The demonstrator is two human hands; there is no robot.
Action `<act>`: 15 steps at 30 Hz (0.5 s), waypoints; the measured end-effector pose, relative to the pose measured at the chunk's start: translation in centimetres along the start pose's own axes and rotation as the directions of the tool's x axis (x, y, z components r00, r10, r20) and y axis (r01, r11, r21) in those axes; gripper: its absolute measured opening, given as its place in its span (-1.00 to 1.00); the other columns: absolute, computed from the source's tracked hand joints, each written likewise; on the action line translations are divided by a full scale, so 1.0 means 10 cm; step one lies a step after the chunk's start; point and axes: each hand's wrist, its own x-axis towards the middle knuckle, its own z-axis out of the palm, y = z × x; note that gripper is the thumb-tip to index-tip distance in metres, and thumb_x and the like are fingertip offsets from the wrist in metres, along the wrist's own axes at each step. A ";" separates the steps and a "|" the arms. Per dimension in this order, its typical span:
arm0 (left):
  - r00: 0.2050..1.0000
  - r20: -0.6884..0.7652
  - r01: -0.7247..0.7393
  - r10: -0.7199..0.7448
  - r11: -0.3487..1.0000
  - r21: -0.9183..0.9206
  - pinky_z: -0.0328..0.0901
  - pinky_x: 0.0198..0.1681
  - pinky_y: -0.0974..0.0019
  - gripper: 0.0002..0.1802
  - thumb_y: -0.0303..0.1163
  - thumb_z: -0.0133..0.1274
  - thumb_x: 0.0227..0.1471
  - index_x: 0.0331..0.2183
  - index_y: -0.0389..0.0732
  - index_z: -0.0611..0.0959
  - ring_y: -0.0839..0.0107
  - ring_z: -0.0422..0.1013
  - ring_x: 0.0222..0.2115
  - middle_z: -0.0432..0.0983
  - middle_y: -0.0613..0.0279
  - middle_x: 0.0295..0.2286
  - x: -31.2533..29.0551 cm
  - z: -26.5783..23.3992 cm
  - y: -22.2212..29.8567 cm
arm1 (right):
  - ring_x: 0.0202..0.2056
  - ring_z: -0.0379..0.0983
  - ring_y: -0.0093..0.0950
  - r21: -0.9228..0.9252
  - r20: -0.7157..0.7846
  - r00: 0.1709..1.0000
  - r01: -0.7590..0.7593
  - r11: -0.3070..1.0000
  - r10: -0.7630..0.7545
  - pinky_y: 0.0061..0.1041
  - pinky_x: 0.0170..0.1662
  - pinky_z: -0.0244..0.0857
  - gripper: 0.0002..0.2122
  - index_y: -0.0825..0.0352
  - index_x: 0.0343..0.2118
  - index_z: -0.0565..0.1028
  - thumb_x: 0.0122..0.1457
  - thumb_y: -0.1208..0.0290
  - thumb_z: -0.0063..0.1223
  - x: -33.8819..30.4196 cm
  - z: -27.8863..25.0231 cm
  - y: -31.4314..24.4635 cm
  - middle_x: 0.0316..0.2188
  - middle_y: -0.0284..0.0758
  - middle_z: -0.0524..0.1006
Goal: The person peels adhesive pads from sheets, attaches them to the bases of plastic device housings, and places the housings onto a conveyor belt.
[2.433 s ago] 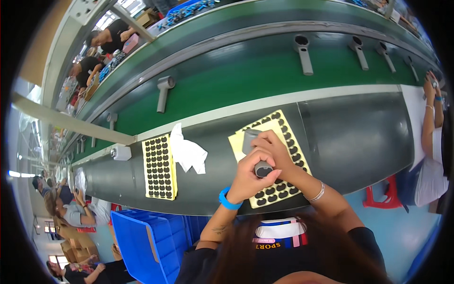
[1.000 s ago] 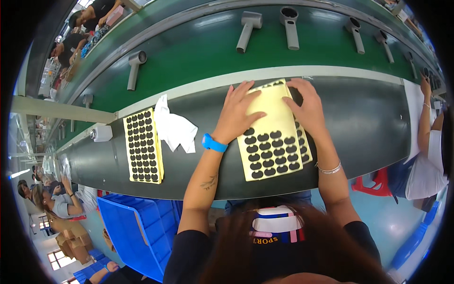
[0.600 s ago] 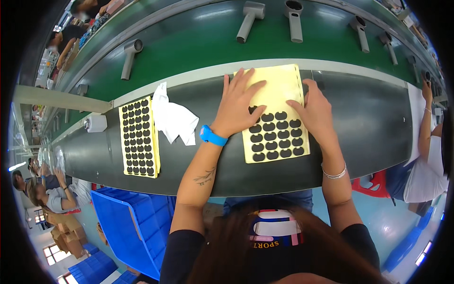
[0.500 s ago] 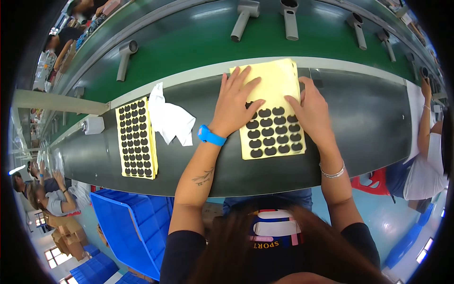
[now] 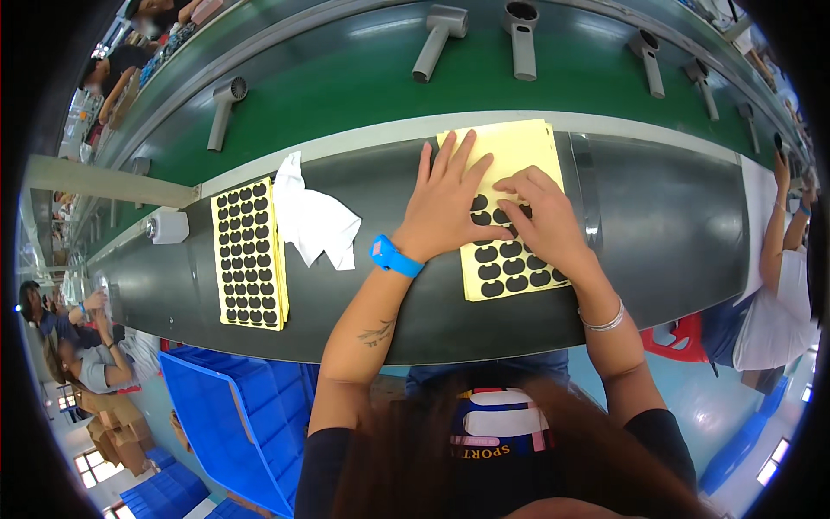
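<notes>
A pale yellow sticker sheet with rows of rounded black stickers lies on the dark work surface in front of me. My left hand is spread flat on its left part, thumb stretched across the sticker rows. Over its right part is my right hand, fingers bent and thumb tip close to the upper stickers. A small gap shows between that thumb and the fingertips. To the left lies another stack of yellow sheets full of black stickers, with a crumpled white cloth beside it.
Several grey handheld fans lie on the green conveyor belt beyond the work surface. A small white container stands at the far left. Blue crates are below the left edge. Co-workers sit on both sides, one near a red stool.
The sheet under my hands has shifted slightly right and nearer me. My left hand has moved right and down with it. My right hand has moved left, its fingers now over the upper stickers.
</notes>
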 end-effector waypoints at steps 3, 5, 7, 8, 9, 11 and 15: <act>1.000 -0.022 0.014 -0.014 1.000 0.008 -0.24 0.20 -0.30 0.06 0.33 0.20 -0.35 0.06 -0.23 0.40 -0.16 -0.14 0.23 0.01 -0.14 0.18 -0.02 0.03 0.02 | -0.28 0.41 -0.36 -0.027 -0.057 0.998 0.024 0.999 -0.026 -0.40 -0.18 0.27 -0.81 0.30 -0.25 0.53 0.03 0.54 0.10 -0.01 0.08 -0.02 -0.38 -0.30 0.44; 1.000 -0.024 0.017 -0.016 1.000 0.016 -0.20 0.21 -0.26 0.02 0.21 0.27 -0.35 0.09 -0.18 0.37 -0.11 -0.12 0.23 0.01 -0.06 0.20 -0.03 0.04 0.01 | -0.26 0.38 -0.38 -0.098 -0.025 1.000 -0.009 0.995 0.007 -0.42 -0.14 0.18 -0.81 0.28 -0.26 0.53 0.01 0.53 0.12 0.00 0.12 -0.05 -0.39 -0.33 0.44; 0.999 -0.028 0.019 -0.019 1.000 0.008 -0.20 0.21 -0.26 0.01 0.18 0.28 -0.35 0.09 -0.19 0.37 -0.11 -0.11 0.23 0.01 -0.07 0.20 -0.03 0.07 -0.02 | -0.25 0.36 -0.39 -0.078 -0.019 1.000 -0.023 0.997 0.021 -0.42 -0.12 0.14 -0.82 0.27 -0.28 0.52 0.00 0.53 0.13 0.01 0.18 -0.02 -0.39 -0.34 0.44; 0.999 -0.036 0.013 -0.012 1.000 0.010 -0.19 0.21 -0.26 0.00 0.15 0.29 -0.35 0.08 -0.19 0.37 -0.11 -0.11 0.23 0.02 -0.08 0.19 -0.02 0.04 -0.02 | -0.23 0.35 -0.39 -0.057 -0.025 0.999 -0.029 0.998 0.028 -0.41 -0.10 0.11 -0.83 0.26 -0.30 0.52 -0.01 0.52 0.14 0.02 0.18 -0.04 -0.40 -0.35 0.45; 0.999 -0.041 0.011 -0.010 1.000 0.017 -0.19 0.21 -0.26 0.00 0.15 0.29 -0.35 0.08 -0.19 0.37 -0.11 -0.11 0.23 0.02 -0.08 0.19 -0.01 0.01 -0.01 | -0.23 0.35 -0.39 -0.057 -0.028 0.999 -0.021 0.998 0.020 -0.41 -0.10 0.11 -0.83 0.26 -0.30 0.52 -0.01 0.52 0.14 0.03 0.17 -0.09 -0.40 -0.35 0.45; 0.999 -0.036 0.023 -0.023 1.000 -0.002 -0.20 0.21 -0.25 0.00 0.13 0.30 -0.36 0.08 -0.20 0.37 -0.11 -0.09 0.22 0.03 -0.08 0.19 0.00 -0.02 -0.01 | -0.21 0.34 -0.39 0.095 -0.076 0.984 -0.152 0.984 0.159 -0.39 -0.08 0.08 -0.86 0.24 -0.34 0.51 -0.01 0.51 0.14 0.06 0.18 -0.16 -0.38 -0.36 0.44; 1.000 -0.028 0.008 -0.007 0.999 0.037 -0.21 0.21 -0.25 0.00 0.13 0.30 -0.35 0.08 -0.20 0.38 -0.10 -0.10 0.23 0.03 -0.08 0.19 0.04 0.00 -0.06 | -0.23 0.31 -0.43 -0.044 -0.125 0.991 -0.059 0.997 0.053 -0.41 -0.10 -0.01 -0.89 0.20 -0.36 0.51 0.02 0.50 0.12 0.08 0.25 -0.10 -0.36 -0.42 0.40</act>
